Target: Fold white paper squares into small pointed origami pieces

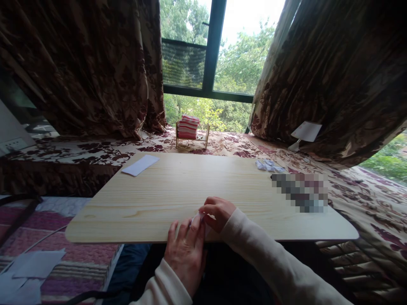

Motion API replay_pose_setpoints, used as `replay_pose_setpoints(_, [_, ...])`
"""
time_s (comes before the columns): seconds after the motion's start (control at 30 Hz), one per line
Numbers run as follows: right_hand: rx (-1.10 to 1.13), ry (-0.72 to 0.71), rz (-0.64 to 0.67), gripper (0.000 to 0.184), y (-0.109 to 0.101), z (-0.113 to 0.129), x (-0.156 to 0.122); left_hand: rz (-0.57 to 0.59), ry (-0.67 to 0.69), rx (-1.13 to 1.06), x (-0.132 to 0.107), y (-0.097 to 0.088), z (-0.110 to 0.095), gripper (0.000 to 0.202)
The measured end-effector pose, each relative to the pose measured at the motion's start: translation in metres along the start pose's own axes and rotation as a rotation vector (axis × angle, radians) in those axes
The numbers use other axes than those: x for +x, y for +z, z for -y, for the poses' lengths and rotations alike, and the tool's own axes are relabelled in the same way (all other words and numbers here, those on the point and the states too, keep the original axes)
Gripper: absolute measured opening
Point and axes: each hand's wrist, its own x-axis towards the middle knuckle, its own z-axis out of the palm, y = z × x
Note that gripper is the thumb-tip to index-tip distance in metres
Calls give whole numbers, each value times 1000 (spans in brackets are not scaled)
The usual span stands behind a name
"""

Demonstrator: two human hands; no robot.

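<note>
A small folded white paper (pixel 199 218) lies at the near edge of a light wooden table (pixel 178 190), mostly hidden by both hands. My left hand (pixel 186 254) rests on it with fingers stretched along the paper. My right hand (pixel 218 213) has its fingers curled in a pinch on the paper's top edge. Both sleeves are cream-coloured.
A white paper slip (pixel 140 164) lies at the table's far left and small crumpled white pieces (pixel 269 165) at the far right. A wooden rack of red-and-white striped items (pixel 188 128) stands by the window. Brown floral curtains hang on both sides. Loose sheets (pixel 28 271) lie lower left.
</note>
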Motion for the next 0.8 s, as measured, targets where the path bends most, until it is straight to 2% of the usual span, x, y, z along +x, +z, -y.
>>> replay_pose_setpoints(0.23, [-108, 49, -90, 8, 0, 5, -11, 23, -1, -8, 1, -3, 0, 37])
replay_pose_setpoints(0.43, [-225, -102, -233, 19, 7, 6, -17, -15, -4, -11, 1, 0, -1, 35])
replay_pose_setpoints(0.57, [-273, -145, -236, 22, 7, 7, -16, 1, 3, 1, 1, 1, -1, 36])
replay_pose_setpoints(0.8, [-272, -129, -183, 14, 4, 9, -19, 6, -28, -19, -1, 3, 0, 38])
